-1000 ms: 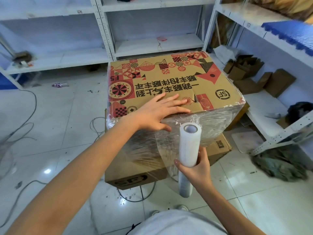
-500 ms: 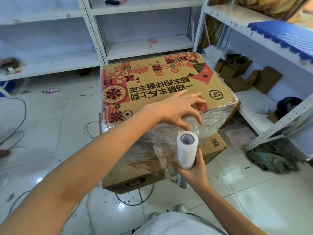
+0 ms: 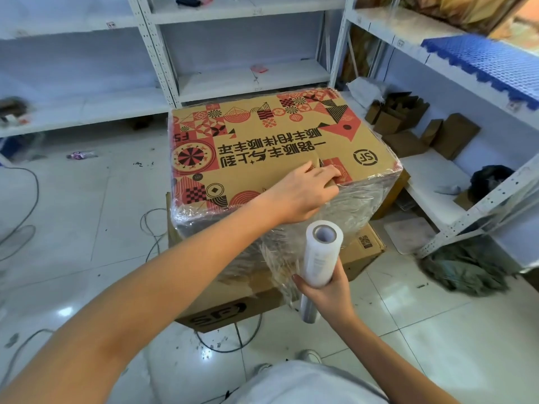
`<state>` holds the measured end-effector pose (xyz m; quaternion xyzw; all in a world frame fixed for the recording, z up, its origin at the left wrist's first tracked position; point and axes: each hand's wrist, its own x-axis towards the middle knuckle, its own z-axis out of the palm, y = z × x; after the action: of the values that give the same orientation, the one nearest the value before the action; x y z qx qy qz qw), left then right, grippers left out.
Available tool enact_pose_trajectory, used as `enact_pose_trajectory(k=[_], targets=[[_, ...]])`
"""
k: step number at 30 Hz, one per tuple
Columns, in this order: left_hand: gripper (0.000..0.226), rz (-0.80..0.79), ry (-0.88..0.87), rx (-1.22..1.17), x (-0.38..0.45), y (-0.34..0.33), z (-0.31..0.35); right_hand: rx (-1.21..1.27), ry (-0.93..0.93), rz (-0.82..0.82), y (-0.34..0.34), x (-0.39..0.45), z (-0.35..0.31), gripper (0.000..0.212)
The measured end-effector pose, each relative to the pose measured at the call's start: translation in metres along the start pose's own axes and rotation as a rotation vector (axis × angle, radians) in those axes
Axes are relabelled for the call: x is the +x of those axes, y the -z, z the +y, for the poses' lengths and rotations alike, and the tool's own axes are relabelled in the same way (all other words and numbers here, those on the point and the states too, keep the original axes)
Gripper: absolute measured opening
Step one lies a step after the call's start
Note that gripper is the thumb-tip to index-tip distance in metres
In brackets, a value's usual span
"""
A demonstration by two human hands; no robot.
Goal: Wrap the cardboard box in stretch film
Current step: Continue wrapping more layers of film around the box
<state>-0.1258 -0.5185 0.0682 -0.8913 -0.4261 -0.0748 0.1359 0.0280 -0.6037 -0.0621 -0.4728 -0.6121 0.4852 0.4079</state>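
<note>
Clear film is bunched into a wrinkly rope right where it leaves the roll (image 3: 320, 258), which is gripped upright in the right hand (image 3: 329, 290), fingers curled round its lower part. That bunching is probably the first thing to go wrong: if the roll gets pulled away at an angle, the film could neck down further or tear instead of laying flat. Just past it, the near side of the box (image 3: 271, 153) is already covered in film, pretty crinkled, so loose layers might slip if tension isn't kept. The box itself is parked on top of a second, lower box (image 3: 291, 298) that sticks out at the front, and it looks turned a bit off square, so a hard tug could likely drag or tip it off. The left hand (image 3: 303, 193) is laid on the top near edge with fingers curled down at the flap seam; whether anything is actually pinched there can't be told. Cables (image 3: 151, 225) are looped on the floor (image 3: 87, 214) around the stack, so tripping while circling is a real risk too.
</note>
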Motion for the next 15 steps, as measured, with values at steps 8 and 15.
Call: enact_pose_trajectory(k=[8,15], targets=[[0.044,0.161,0.031,-0.176,-0.003,0.004,0.001,0.058,0.001,-0.008,0.016,-0.009,0.009,0.071],[0.016,0.114,0.060,-0.266,-0.005,0.003,-0.006,0.043,-0.053,-0.144,0.038,0.020,0.006,0.060]])
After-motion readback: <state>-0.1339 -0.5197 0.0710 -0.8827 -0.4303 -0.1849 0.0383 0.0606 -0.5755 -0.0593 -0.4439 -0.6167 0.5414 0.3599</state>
